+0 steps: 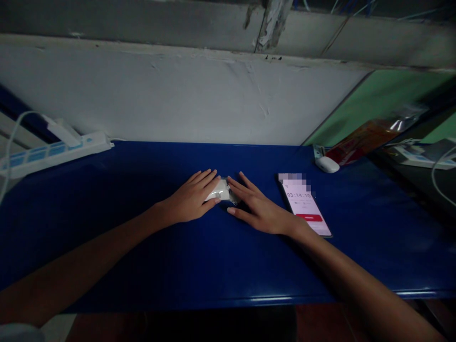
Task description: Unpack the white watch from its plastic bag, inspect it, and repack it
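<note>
A small white packet (222, 191) in clear plastic wrapping lies on the blue table (185, 266), between my hands. My left hand (192, 199) rests flat over its left part, fingers stretched out and the thumb along the near edge. From the other side, my right hand (261, 209) reaches to the packet's right end with its fingers extended and spread. The right fingertips touch or hover just over the clear wrapping; which one, I cannot tell. Part of the packet is hidden under my left fingers.
Right of my hands lies a phone (304, 202) with a lit timer screen. Behind it are a white rounded case (327, 164) and a tilted bottle with a red label (370, 135). A white power strip (57, 154) with a plugged-in charger stands at the left. A white wall (199, 99) borders the back.
</note>
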A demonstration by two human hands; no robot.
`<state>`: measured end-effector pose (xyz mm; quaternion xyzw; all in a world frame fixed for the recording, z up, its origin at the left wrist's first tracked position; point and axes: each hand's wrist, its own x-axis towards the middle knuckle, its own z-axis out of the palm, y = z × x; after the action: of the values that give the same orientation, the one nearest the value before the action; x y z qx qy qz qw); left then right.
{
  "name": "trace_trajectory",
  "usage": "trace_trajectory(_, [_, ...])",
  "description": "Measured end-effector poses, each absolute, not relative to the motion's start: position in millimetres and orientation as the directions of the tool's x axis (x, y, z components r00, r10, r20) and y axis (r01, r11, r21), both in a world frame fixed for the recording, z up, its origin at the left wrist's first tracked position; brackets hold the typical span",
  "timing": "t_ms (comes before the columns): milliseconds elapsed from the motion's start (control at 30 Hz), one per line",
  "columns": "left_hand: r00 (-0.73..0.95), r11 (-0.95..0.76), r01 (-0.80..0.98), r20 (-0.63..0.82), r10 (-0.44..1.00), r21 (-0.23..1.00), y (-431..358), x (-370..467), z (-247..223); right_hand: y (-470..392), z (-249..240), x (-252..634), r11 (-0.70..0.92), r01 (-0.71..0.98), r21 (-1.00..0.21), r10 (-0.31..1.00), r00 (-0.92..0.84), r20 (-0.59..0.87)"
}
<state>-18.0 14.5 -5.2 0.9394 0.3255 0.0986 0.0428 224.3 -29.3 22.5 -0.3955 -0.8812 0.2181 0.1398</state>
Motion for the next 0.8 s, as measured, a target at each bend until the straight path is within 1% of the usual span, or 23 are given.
trace_trajectory(200, [0.766,-0.781,0.607,0.156,0.624,0.146,15,-18,-7,-30,20,223,0.623,0.631,-0.462,0.736,-0.672,0.076])
trace_trajectory(333, [0.766,-0.781,0.603,0.155,0.624,0.165,14,-16,-7,-33,15,220,0.642,0.632,-0.434,0.737,-0.666,0.118])
trace_trajectory(400, [0.761,-0.776,0.606,0.156,0.629,0.173,13,-15,-6,-36,13,217,0.65,0.648,-0.397,0.74,-0.659,0.136])
trace_trajectory(600, [0.753,-0.765,0.618,0.145,0.642,0.18,11,-14,-4,-40,15,205,0.684,0.696,-0.219,0.73,-0.651,0.208])
trace_trajectory(667, [0.753,-0.767,0.61,0.157,0.639,0.198,11,-15,-4,-37,15,203,0.693,0.69,-0.21,0.721,-0.657,0.22])
trace_trajectory(800, [0.76,-0.783,0.583,0.195,0.62,0.217,12,-18,-7,-31,13,205,0.66,0.705,-0.258,0.751,-0.614,0.245])
